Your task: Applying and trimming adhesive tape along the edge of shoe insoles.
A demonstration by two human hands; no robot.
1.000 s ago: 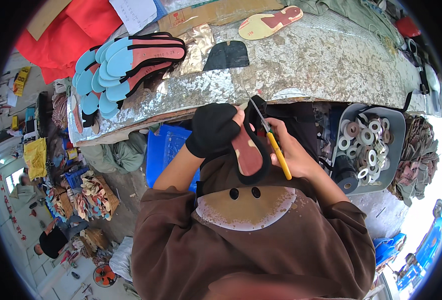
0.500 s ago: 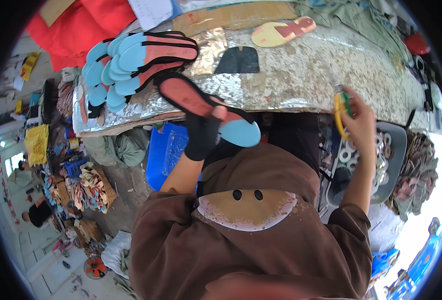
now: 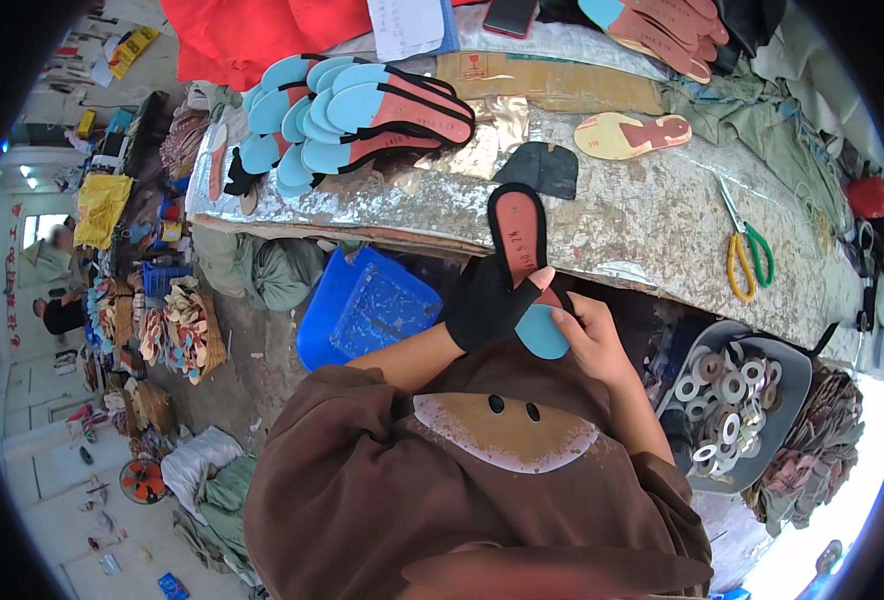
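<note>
An insole (image 3: 520, 230) with a pink face, black edging and a light-blue end is held in front of my chest, at the bench's near edge. My left hand (image 3: 490, 308), in a black glove with bare fingertips, grips its middle, thumb on top. Closed on the insole beside the blue end is my bare right hand (image 3: 596, 342). Scissors (image 3: 739, 225) with one yellow and one green handle lie on the bench to the right. A pile of similar insoles (image 3: 372, 108) sits on the bench to the left.
The worn workbench (image 3: 652, 225) carries a black flat piece (image 3: 539, 170), a cream-and-pink insole (image 3: 617, 138), cardboard (image 3: 562, 85) and a phone (image 3: 510, 16). Below stand a blue bin (image 3: 324, 318) and a grey tub (image 3: 804, 385) holding tape rolls. Another person (image 3: 60, 315) is far left.
My right hand has put the scissors down on the bench and come over to grip the insole. The insole has turned more upright and moved right. The view has shifted.
</note>
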